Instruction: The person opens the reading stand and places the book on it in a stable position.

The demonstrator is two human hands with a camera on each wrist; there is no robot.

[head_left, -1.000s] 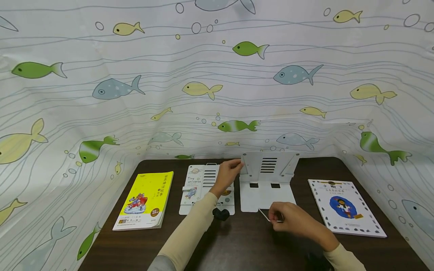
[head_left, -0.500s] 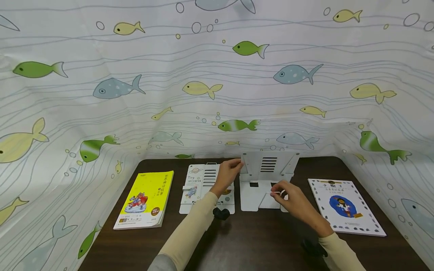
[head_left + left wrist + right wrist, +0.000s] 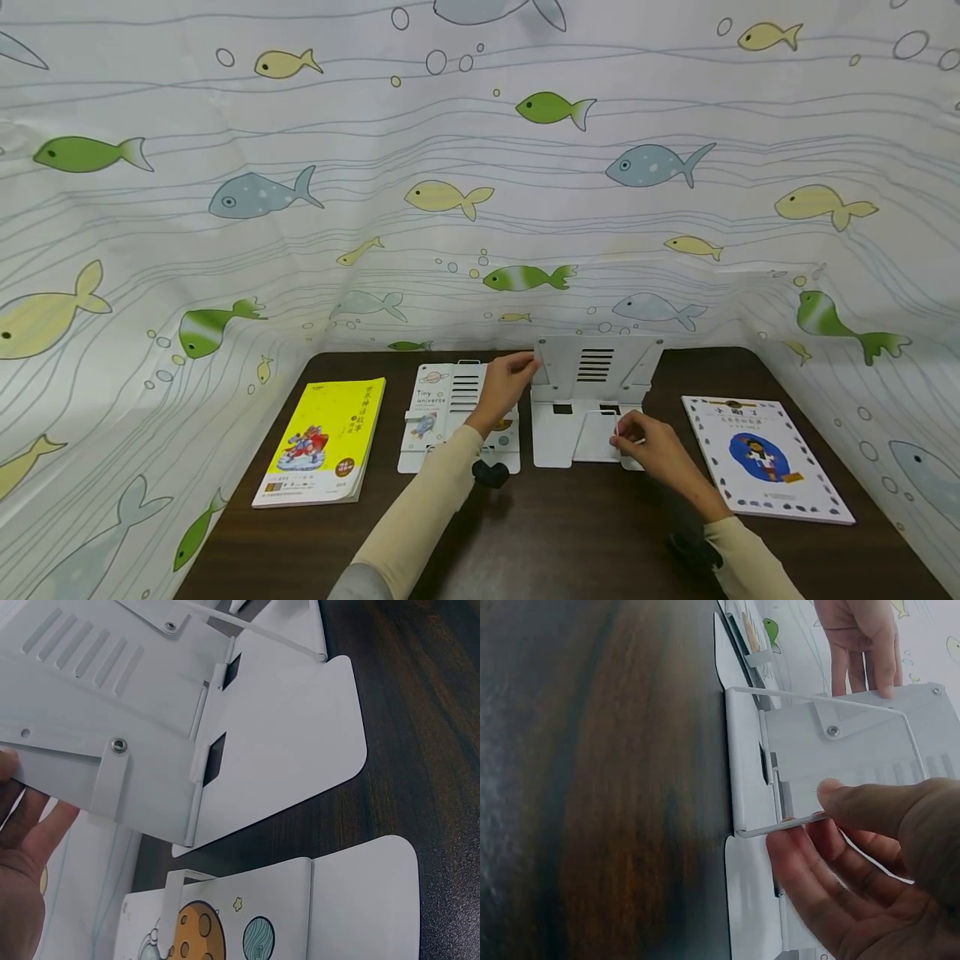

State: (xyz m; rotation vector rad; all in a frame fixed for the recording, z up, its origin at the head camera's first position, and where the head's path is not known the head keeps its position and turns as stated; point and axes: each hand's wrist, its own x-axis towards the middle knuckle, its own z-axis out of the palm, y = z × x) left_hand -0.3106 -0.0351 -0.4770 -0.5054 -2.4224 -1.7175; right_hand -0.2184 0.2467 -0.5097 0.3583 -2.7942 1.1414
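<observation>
A white metal book stand (image 3: 551,446) stands with its base flat on the table and its slotted panel (image 3: 597,354) raised. My left hand (image 3: 510,383) pinches the left edge of that panel, thumb on one face and fingers on the other, as the left wrist view shows. A thin white wire frame (image 3: 916,746) is hinged at the front of the base and tilts up from it toward the panel. One side of this wire frame is pinched between the thumb and fingers of my right hand (image 3: 658,450).
Left of the stand lies a second, folded stand printed "Tiny universe" (image 3: 431,400). A yellow book (image 3: 322,442) rests at the far left of the dark wooden table (image 3: 540,550), a white book (image 3: 765,458) at the right. Behind hangs a fish-patterned curtain (image 3: 480,233).
My right hand has lifted the wire frame from near the table's front up and back over the base, then slid to its right side. My left hand has stayed on the panel.
</observation>
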